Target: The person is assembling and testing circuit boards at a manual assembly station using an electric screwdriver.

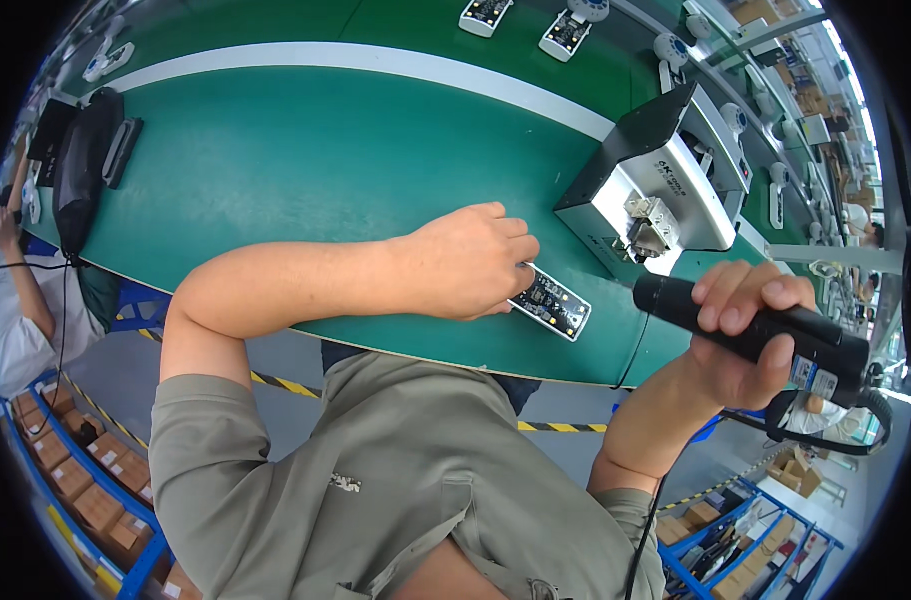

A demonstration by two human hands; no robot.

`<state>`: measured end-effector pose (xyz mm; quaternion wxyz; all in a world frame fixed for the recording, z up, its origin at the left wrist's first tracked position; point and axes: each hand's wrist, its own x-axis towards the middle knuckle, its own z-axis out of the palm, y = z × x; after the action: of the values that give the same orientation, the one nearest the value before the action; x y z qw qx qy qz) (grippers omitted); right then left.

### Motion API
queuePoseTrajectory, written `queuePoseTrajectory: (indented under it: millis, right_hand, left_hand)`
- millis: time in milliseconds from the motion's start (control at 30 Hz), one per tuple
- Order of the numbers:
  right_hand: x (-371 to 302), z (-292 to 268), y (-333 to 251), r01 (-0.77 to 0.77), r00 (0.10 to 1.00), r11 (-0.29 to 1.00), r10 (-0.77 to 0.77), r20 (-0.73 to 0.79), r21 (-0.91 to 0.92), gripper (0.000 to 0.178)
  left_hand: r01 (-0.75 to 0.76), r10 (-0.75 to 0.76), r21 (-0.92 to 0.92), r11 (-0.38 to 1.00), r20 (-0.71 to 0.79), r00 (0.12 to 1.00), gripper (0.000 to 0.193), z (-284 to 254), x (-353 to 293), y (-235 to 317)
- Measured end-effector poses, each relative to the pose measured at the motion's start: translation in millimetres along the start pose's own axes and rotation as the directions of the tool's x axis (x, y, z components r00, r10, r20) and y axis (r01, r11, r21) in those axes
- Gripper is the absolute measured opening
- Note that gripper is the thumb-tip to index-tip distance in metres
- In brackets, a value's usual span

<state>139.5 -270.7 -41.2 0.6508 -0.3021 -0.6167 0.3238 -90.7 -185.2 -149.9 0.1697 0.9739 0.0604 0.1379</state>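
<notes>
My left hand [471, 262] is closed, palm down, on one end of a slim white housing [573, 332] low over the green bench or resting on it. A black circuit board [545, 300] with small pale parts lies in the housing; my fingers hide its left end. My right hand [740, 325] is wrapped round a black corded electric screwdriver [820, 345], raised over the bench's right side. Its narrower end points left, and no bit can be made out. Behind the screwdriver stands a silver and black screw feeder [665, 180], apart from both hands.
Green bench top [275, 170] spreads ahead, bordered by a white strip [375, 60]. Beyond it, a green conveyor [395, 25] carries similar white units [565, 35]. A black elongated object [87, 160] lies far left, near another person [20, 310]. The screwdriver's cord [660, 510] hangs by my right arm.
</notes>
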Motion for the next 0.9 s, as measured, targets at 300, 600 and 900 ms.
queuePoseTrajectory:
  millis: [300, 600, 900]
  right_hand:
    - [-45, 3, -6, -0.115, 0.993, 0.984, 0.115, 0.004, 0.135, 0.035]
    - [-56, 2, 1, -0.139, 0.990, 0.978, 0.142, -0.010, 0.155, 0.035]
    - [-57, 3, -2, -0.122, 0.990, 0.982, 0.130, -0.053, 0.143, 0.035]
  left_hand:
    - [-0.001, -0.001, 0.043, 0.999, 0.037, 0.999, 0.028, -5, 3, -1]
    - [0.008, -0.009, 0.034, 0.999, 0.031, 0.999, 0.024, -6, 4, 0]
    - [0.026, -0.027, 0.007, 1.000, 0.060, 0.998, 0.027, -8, 4, 1]
